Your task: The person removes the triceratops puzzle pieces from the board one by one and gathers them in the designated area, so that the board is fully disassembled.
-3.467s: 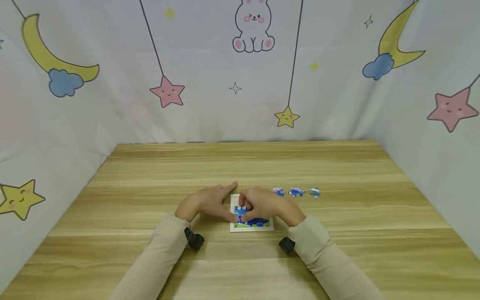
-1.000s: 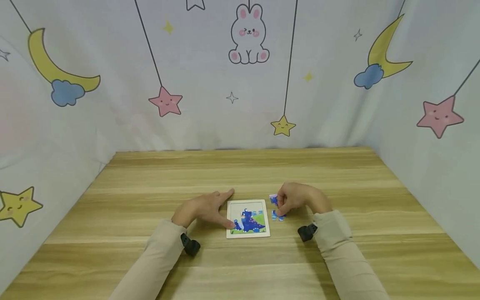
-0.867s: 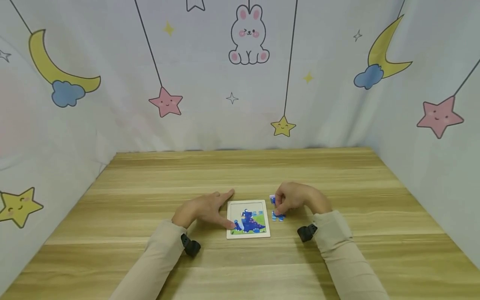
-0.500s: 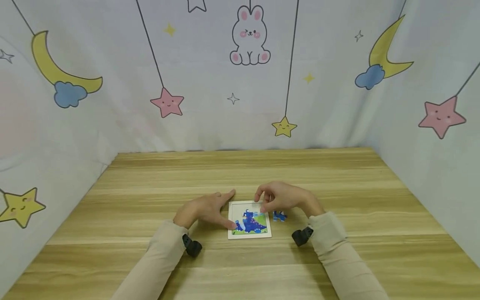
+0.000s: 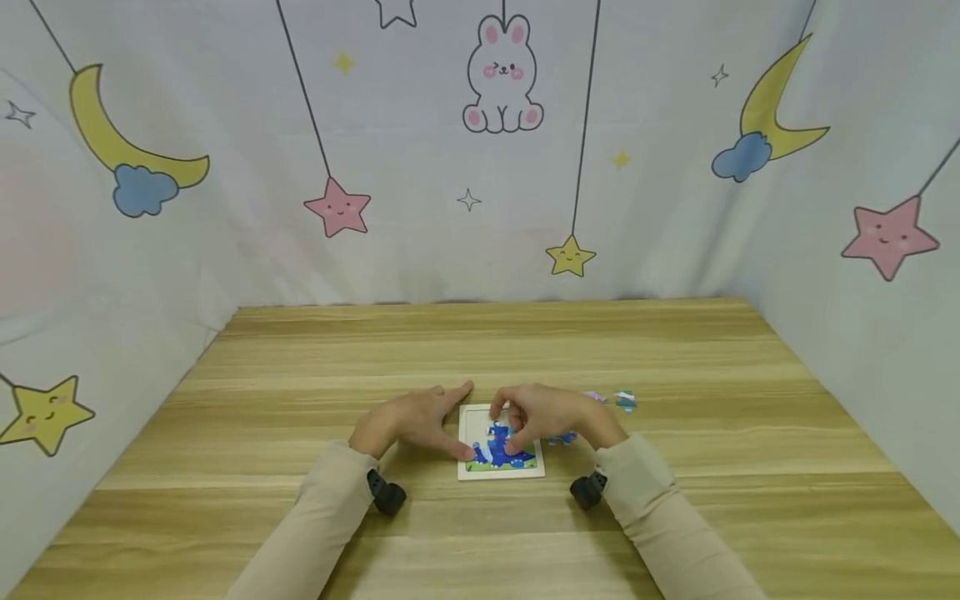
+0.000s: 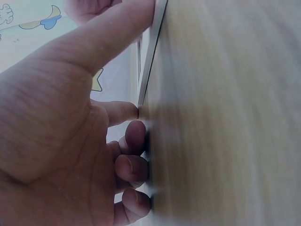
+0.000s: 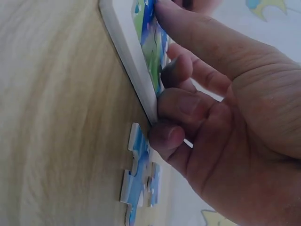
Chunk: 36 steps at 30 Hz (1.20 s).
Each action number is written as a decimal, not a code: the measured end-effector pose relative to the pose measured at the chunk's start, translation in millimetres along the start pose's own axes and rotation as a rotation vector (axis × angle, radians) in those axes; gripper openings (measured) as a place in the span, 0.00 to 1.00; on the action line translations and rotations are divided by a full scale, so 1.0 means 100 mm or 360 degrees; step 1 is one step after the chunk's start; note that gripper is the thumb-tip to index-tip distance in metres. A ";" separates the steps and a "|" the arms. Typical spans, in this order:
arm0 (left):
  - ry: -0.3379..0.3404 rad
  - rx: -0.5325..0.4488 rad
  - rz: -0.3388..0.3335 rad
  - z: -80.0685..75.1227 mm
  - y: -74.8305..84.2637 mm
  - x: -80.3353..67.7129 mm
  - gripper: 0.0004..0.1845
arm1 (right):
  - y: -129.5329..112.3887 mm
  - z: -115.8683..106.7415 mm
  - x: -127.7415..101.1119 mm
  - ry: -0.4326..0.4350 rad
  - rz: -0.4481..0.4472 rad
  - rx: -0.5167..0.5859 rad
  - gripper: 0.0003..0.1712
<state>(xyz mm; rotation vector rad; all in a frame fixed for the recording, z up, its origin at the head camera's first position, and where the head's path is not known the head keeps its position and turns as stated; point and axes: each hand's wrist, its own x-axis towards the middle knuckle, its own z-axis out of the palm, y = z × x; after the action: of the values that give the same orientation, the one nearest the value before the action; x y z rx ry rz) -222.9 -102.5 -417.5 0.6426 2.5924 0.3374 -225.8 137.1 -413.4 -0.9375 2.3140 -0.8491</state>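
- The pale wooden counter (image 5: 675, 517) is walled on three sides by a light cloth backdrop (image 5: 420, 167) printed with moons, stars and a rabbit; its far edge meets the cloth at 12 o'clock. Broad bare wood lies open toward 12, 9 and 3 o'clock of the work.
- The small square white-framed puzzle board (image 5: 501, 471) with a blue and green picture lies flat near the counter's middle, closer to the near edge, with bare wood in front of it at 6 o'clock.
- The left hand (image 5: 408, 421) rests on the counter at 9 o'clock of the board, fingers fairly straight, index and thumb touching the board's left edge (image 6: 149, 52); it grips nothing.
- The right hand (image 5: 551, 417) lies over the board's right half, fingers curled, fingertips (image 7: 175, 73) pressing down on the picture. Whether it pinches a piece I cannot tell.
- A loose blue jigsaw piece (image 7: 138, 181) lies on the counter just beside the board's right edge, at 3 o'clock, next to the right little finger.
- Two more small loose pieces (image 5: 617, 400) lie farther out at about 2 o'clock, apart from the board.
- No readable writing or brand shows.
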 end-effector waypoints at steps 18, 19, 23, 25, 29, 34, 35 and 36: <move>0.0010 0.0016 -0.0034 0.02 0.01 -0.02 0.60 | 0.07 0.02 0.02 0.0026 -0.0132 -0.0011 0.12; 0.0011 0.0014 -0.0033 0.02 0.02 -0.01 0.60 | 0.08 0.01 0.01 0.0038 -0.0142 -0.0011 0.10; 0.0007 0.0008 -0.0038 0.02 0.04 0.01 0.60 | 0.12 -0.04 0.00 0.0075 -0.0169 0.0006 0.02; 0.0005 0.0010 -0.0042 0.03 0.04 0.01 0.59 | 0.13 -0.07 -0.01 0.0086 -0.0183 0.0010 0.01; 0.0005 0.0016 -0.0040 0.03 0.04 0.02 0.60 | 0.12 -0.12 -0.06 0.0131 -0.0201 0.0018 0.03; 0.0006 0.0012 -0.0049 0.03 0.03 0.02 0.60 | 0.13 -0.25 -0.16 0.0215 -0.0208 0.0039 0.03; 0.0006 0.0011 -0.0048 0.03 0.03 0.02 0.60 | 0.14 -0.27 -0.18 0.0229 -0.0208 0.0029 0.03; 0.0006 0.0008 -0.0045 0.03 0.03 0.01 0.59 | 0.16 -0.30 -0.21 0.0240 -0.0201 0.0013 0.03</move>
<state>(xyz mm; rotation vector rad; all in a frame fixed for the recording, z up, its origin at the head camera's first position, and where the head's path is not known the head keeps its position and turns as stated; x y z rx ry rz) -221.6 -99.2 -419.9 0.6066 2.6041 0.3233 -238.3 172.3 -399.4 -1.0583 2.3958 -1.0115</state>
